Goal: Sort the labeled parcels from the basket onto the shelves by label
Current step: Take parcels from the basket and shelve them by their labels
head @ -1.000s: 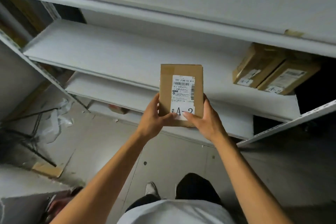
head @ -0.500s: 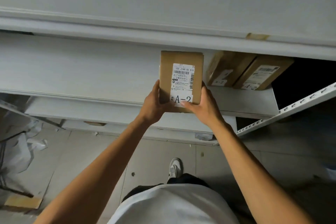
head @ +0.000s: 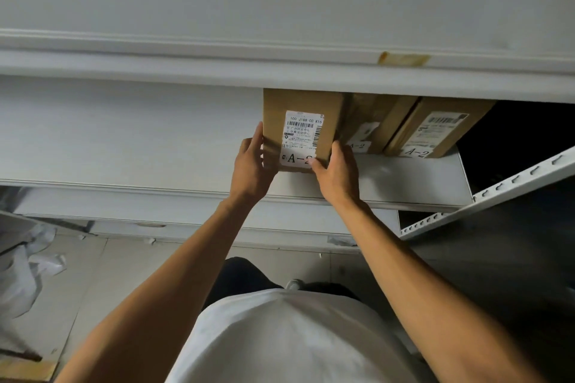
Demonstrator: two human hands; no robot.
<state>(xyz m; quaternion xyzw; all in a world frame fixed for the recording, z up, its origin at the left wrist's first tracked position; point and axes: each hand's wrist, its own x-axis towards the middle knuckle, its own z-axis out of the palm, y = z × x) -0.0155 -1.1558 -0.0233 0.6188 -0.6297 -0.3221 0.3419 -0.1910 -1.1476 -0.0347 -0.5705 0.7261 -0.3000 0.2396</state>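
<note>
Parcel marked A-2 sat at frame centre, far end under the upper shelf lip, near end over the middle shelf. Left hand and right hand each gripped a near corner, fingers curled round the edges. Two shelved parcels, also A-2, lay just right of it. Risks, as judged: pushing in skewed could knock the neighbour askew; letting go too soon could tip the parcel off the front edge.
</note>
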